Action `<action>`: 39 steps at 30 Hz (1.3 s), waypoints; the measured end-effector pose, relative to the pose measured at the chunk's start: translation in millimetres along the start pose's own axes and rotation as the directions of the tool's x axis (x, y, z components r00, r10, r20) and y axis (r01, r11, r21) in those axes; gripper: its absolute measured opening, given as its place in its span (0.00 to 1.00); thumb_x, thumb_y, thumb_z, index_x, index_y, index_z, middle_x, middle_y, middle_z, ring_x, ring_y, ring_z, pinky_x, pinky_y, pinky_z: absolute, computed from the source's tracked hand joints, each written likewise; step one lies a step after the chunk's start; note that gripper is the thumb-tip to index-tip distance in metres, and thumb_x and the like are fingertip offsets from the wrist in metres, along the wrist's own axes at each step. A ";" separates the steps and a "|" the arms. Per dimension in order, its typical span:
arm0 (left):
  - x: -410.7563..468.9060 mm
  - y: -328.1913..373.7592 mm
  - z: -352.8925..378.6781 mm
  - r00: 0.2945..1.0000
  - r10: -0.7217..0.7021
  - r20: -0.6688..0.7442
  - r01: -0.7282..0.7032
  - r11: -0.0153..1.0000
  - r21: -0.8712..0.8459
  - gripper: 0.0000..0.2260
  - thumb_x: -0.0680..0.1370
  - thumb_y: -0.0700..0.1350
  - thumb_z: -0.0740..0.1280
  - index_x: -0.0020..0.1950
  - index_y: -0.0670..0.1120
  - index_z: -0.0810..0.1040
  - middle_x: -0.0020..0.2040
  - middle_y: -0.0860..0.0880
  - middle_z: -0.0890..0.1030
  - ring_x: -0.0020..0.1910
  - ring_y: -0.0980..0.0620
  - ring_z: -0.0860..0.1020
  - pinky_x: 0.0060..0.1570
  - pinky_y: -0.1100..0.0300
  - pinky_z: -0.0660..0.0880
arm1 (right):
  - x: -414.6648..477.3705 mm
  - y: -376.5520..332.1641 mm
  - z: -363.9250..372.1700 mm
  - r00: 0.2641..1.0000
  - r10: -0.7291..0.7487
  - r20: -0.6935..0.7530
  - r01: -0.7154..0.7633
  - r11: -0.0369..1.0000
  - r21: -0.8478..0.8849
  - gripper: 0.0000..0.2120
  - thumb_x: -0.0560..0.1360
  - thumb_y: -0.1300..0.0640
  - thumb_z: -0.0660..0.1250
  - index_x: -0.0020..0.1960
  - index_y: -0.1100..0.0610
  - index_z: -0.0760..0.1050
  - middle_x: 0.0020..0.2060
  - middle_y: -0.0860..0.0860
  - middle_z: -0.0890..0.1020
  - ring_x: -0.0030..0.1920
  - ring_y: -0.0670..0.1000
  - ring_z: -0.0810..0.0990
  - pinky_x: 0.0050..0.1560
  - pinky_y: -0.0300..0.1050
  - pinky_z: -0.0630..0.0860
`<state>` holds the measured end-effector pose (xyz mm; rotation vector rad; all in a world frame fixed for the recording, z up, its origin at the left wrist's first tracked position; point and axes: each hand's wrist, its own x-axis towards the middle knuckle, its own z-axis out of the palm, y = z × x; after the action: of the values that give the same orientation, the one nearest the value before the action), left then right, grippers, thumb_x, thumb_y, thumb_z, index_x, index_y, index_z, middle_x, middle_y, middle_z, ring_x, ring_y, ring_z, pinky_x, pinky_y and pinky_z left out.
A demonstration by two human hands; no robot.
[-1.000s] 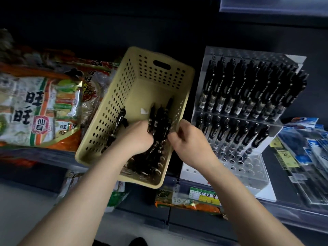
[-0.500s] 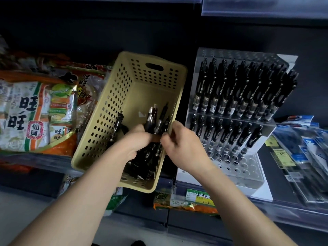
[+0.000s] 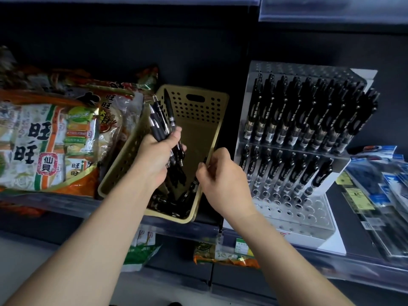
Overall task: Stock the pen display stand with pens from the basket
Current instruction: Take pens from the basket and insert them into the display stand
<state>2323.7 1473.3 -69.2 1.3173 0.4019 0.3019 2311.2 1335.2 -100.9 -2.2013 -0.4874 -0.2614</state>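
From the head camera, a tan perforated basket (image 3: 205,113) sits tilted on a dark shelf (image 3: 194,227), its handle-slot end farthest from the person. The left hand (image 3: 155,155) is over the basket's left side with its fingers wrapped round a bundle of black pens (image 3: 161,120). The bundle points up and away, its upper ends rising past the basket's left wall. More loose pens (image 3: 174,202) lie heaped in the near end of the basket, below that hand. The right hand (image 3: 223,182) is at the basket's right rim with its fingers curled inward. Something dark shows at the fingertips, but whether they pinch a pen or the rim cannot be told. The two hands are apart, with the basket's interior between them. Just right of the basket stands the clear acrylic pen display stand (image 3: 309,219), stepped in tiers and drilled with holes. Its upper tier holds a packed row of upright black pens (image 3: 304,115). The tier below carries a shorter row of pens (image 3: 284,171), and the front rows of holes stand unfilled. Large orange and white snack bags (image 3: 39,140) lie on the shelf left of the basket. Blue packaged stationery (image 3: 375,191) lies right of the stand. Smaller snack packets (image 3: 223,255) show on the level beneath the shelf.
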 end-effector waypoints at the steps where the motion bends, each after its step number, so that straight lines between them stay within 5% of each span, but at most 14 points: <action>1: -0.9 2.7 -0.9 1.000 0.013 0.014 -0.013 0.999 -0.030 0.04 0.78 0.40 0.65 0.48 0.47 0.78 0.44 0.51 0.81 0.39 0.52 0.80 0.47 0.54 0.77 | 0.0 -0.5 1.2 1.000 -0.003 -0.007 0.003 1.000 -0.001 0.09 0.78 0.51 0.61 0.50 0.53 0.62 0.31 0.45 0.72 0.33 0.50 0.72 0.34 0.43 0.63; 5: -2.1 9.6 -2.2 0.991 0.072 0.109 -0.048 0.978 -0.204 0.05 0.79 0.37 0.61 0.48 0.44 0.75 0.41 0.48 0.83 0.43 0.48 0.83 0.45 0.52 0.79 | -1.3 -1.7 9.4 0.999 0.023 0.023 -0.023 1.000 0.016 0.13 0.77 0.52 0.61 0.58 0.58 0.67 0.39 0.51 0.79 0.41 0.55 0.78 0.37 0.45 0.67; 11: -13.4 19.4 -3.7 0.973 0.186 0.136 -0.131 0.932 -0.338 0.08 0.80 0.36 0.59 0.53 0.45 0.75 0.41 0.47 0.83 0.43 0.46 0.83 0.51 0.47 0.79 | 0.3 3.1 11.1 0.997 0.057 0.046 -0.058 0.998 0.034 0.14 0.79 0.52 0.59 0.61 0.58 0.70 0.37 0.50 0.77 0.41 0.55 0.78 0.35 0.43 0.63; 15: -25.4 32.7 -1.7 0.952 0.242 0.186 -0.137 0.882 -0.450 0.07 0.80 0.36 0.58 0.53 0.46 0.73 0.41 0.48 0.82 0.44 0.47 0.82 0.49 0.50 0.79 | -12.6 -5.7 6.4 0.991 -0.023 -0.132 0.035 0.995 0.092 0.11 0.81 0.50 0.54 0.53 0.55 0.70 0.35 0.49 0.78 0.37 0.52 0.77 0.35 0.49 0.70; 18: -38.5 39.4 3.4 0.926 0.253 0.281 -0.070 0.846 -0.529 0.07 0.80 0.37 0.58 0.54 0.46 0.73 0.42 0.48 0.82 0.44 0.48 0.82 0.49 0.51 0.79 | -21.2 -24.1 0.7 0.968 -0.008 -0.250 0.100 0.928 0.359 0.13 0.81 0.48 0.51 0.50 0.54 0.71 0.37 0.47 0.75 0.39 0.47 0.74 0.40 0.46 0.72; 20: -47.2 37.6 10.7 0.916 0.230 0.328 -0.011 0.832 -0.554 0.07 0.80 0.38 0.58 0.54 0.46 0.73 0.43 0.47 0.82 0.44 0.48 0.81 0.49 0.51 0.78 | -23.6 -38.5 -8.4 0.982 0.115 -0.149 0.004 0.780 0.626 0.17 0.80 0.43 0.50 0.53 0.51 0.73 0.46 0.48 0.79 0.48 0.45 0.77 0.49 0.41 0.72; 22: -57.2 29.2 20.1 0.910 0.189 0.369 0.055 0.828 -0.559 0.07 0.77 0.38 0.61 0.53 0.46 0.74 0.43 0.47 0.81 0.44 0.47 0.81 0.49 0.50 0.77 | -23.3 -48.4 -18.9 0.970 0.213 0.118 -0.199 0.418 0.886 0.21 0.80 0.39 0.49 0.54 0.48 0.75 0.52 0.46 0.82 0.55 0.41 0.79 0.55 0.39 0.72; 24: -67.6 17.0 29.1 0.910 0.133 0.391 0.105 0.841 -0.530 0.09 0.73 0.41 0.65 0.53 0.46 0.76 0.44 0.46 0.82 0.47 0.46 0.82 0.51 0.49 0.76 | -21.2 -52.0 -33.6 0.933 0.211 0.290 -0.317 0.104 0.943 0.24 0.79 0.38 0.50 0.56 0.52 0.77 0.54 0.49 0.83 0.58 0.45 0.80 0.60 0.43 0.72; 25: -72.1 11.2 32.4 0.914 0.104 0.392 0.120 0.854 -0.506 0.11 0.71 0.43 0.67 0.53 0.47 0.77 0.44 0.46 0.83 0.48 0.46 0.82 0.52 0.49 0.77 | -20.6 -51.1 -39.1 0.930 0.210 0.303 -0.324 0.075 0.943 0.27 0.77 0.37 0.51 0.57 0.55 0.77 0.55 0.52 0.83 0.59 0.47 0.79 0.63 0.45 0.71; 26: -76.2 6.7 34.8 0.918 0.082 0.388 0.126 0.867 -0.481 0.12 0.70 0.44 0.67 0.52 0.47 0.78 0.45 0.46 0.83 0.49 0.46 0.82 0.52 0.49 0.77 | -20.7 -49.6 -42.9 0.928 0.223 0.298 -0.327 0.110 0.939 0.28 0.75 0.35 0.52 0.56 0.55 0.77 0.55 0.52 0.83 0.59 0.48 0.80 0.65 0.48 0.70; 30: -86.7 -1.8 39.1 0.914 0.078 0.399 0.058 0.946 -0.318 0.11 0.71 0.44 0.67 0.52 0.46 0.80 0.51 0.43 0.81 0.55 0.44 0.80 0.55 0.49 0.77 | -25.4 -39.0 -61.4 0.956 0.201 0.214 -0.290 0.528 0.798 0.23 0.75 0.38 0.54 0.55 0.50 0.79 0.51 0.45 0.84 0.54 0.40 0.80 0.56 0.39 0.73; 35: -104.4 -21.4 48.5 0.834 0.013 0.552 0.082 0.986 -0.147 0.12 0.70 0.40 0.68 0.52 0.39 0.78 0.42 0.40 0.82 0.40 0.43 0.81 0.38 0.52 0.78 | -28.6 -26.8 -95.6 0.973 0.086 0.212 -0.218 0.625 0.749 0.09 0.78 0.57 0.63 0.55 0.58 0.78 0.39 0.49 0.83 0.28 0.41 0.77 0.22 0.33 0.68; 39: -109.5 -30.3 52.4 0.738 -0.004 0.675 0.104 0.989 -0.107 0.05 0.74 0.38 0.65 0.48 0.37 0.76 0.36 0.42 0.77 0.35 0.42 0.78 0.37 0.52 0.76 | -30.4 -10.3 -108.0 0.974 0.010 0.228 -0.161 0.738 0.655 0.08 0.76 0.61 0.67 0.55 0.56 0.77 0.45 0.52 0.84 0.21 0.54 0.71 0.18 0.39 0.69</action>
<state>2249.1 1373.1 -75.9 1.1814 -0.2029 -0.2108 2277.3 1248.8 -37.1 -1.5269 -0.4950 0.1906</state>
